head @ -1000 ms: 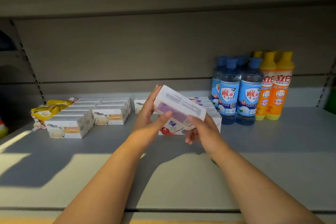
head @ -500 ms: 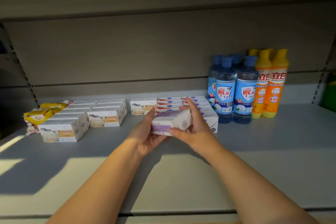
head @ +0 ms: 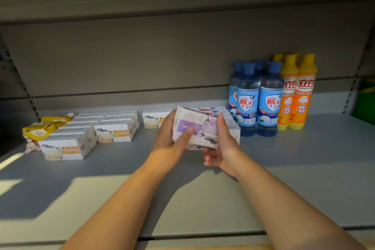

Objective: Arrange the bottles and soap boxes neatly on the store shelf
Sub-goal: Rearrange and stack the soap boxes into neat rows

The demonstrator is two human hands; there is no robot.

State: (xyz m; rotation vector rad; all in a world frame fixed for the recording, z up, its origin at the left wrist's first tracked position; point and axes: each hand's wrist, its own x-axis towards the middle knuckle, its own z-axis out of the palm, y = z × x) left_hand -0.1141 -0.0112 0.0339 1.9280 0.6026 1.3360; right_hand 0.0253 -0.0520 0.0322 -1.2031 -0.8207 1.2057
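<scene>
Both hands hold a white soap box with a purple label (head: 197, 126) just above the grey shelf (head: 304, 158), tilted with its face toward me. My left hand (head: 170, 140) grips its left end, thumb across the front. My right hand (head: 223, 144) grips its right end from behind. Behind the held box lie rows of white soap boxes with red print (head: 213, 109). Blue-capped bottles (head: 257, 99) and orange bottles with yellow caps (head: 296, 91) stand upright to the right.
White soap boxes with orange labels (head: 113, 130) lie in rows at the left, one more (head: 154, 119) near the middle. Yellow packets (head: 40, 130) sit at the far left. A shelf board hangs overhead. Something green (head: 365, 101) stands past the right upright.
The purple-label box was lowered toward the shelf half a second ago; now it is raised a little and turned so its printed face points at me. Both hands kept their hold.
</scene>
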